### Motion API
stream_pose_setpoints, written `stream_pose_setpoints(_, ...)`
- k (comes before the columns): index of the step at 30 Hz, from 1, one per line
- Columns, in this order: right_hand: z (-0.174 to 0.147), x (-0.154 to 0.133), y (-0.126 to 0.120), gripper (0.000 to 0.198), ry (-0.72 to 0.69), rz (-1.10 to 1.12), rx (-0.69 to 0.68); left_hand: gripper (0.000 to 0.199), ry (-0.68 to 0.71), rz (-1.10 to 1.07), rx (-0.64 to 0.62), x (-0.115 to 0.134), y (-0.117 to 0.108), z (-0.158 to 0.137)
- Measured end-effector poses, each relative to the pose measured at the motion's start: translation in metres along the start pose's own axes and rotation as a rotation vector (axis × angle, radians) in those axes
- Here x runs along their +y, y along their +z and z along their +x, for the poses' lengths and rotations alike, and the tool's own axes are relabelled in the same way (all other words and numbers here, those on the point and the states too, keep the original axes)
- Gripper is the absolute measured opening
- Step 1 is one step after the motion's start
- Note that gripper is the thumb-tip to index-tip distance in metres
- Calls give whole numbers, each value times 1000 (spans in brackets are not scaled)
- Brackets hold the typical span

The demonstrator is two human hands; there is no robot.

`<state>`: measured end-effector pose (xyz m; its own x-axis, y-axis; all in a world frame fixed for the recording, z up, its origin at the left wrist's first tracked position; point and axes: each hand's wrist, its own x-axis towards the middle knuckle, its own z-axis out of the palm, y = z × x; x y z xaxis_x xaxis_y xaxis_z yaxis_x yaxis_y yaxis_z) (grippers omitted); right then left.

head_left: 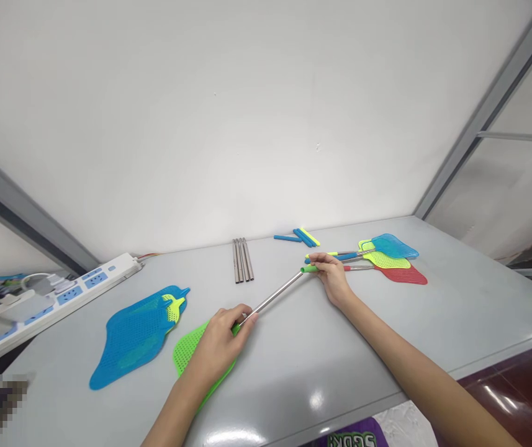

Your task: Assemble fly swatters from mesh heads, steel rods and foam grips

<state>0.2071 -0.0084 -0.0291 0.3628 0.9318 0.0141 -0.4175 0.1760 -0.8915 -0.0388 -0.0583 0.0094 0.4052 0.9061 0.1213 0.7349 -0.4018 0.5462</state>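
My left hand (223, 338) is closed round the neck of a green fly swatter (189, 349), where its perforated head meets a thin metal rod (277, 292). At the rod's far end my right hand (332, 278) pinches a green handle sleeve (310, 269), whose near end meets the rod. I cannot tell how far the rod sits inside the sleeve. Just beyond my right hand lie several swatters with handles: a blue one (396, 246), a yellow one (389, 260) and a red one (401, 275). Left of my left hand, blue swatter heads (135, 335) are stacked with a yellow one (173, 308).
Several metal rods (243, 261) lie side by side near the wall. Blue and yellow handle sleeves (303, 237) are further right. A white power strip (100, 282) with plugs runs along the left of the grey table (288, 366). Something purple (356, 434) is below the front edge.
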Motion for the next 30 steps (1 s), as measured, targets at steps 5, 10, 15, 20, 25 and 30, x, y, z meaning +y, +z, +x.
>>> stream_pose_setpoints(5, 0, -1, 0, 18, 3, 0, 2, 29, 12, -2, 4, 0, 1, 0)
stream_pose_setpoints(10, 1, 0, -2, 19, -7, -28, 22, 29, 11, 3, -4, 1, 0, 0)
stream_pose_setpoints(15, 2, 0, -3, 20, -24, -66, 28, 31, 7, -2, -9, 2, 1, -1)
stream_pose_setpoints(20, 2, 1, -4, 21, -42, -79, 27, 31, 9, -11, -7, 1, 1, 0)
stream_pose_setpoints(25, 3, 3, -5, 19, -54, -90, 27, 30, 8, -1, -7, 1, 1, 0)
stream_pose_setpoints(30, 4, 4, -6, 19, -61, -111, 22, 29, 3, 8, -9, 1, 0, 0)
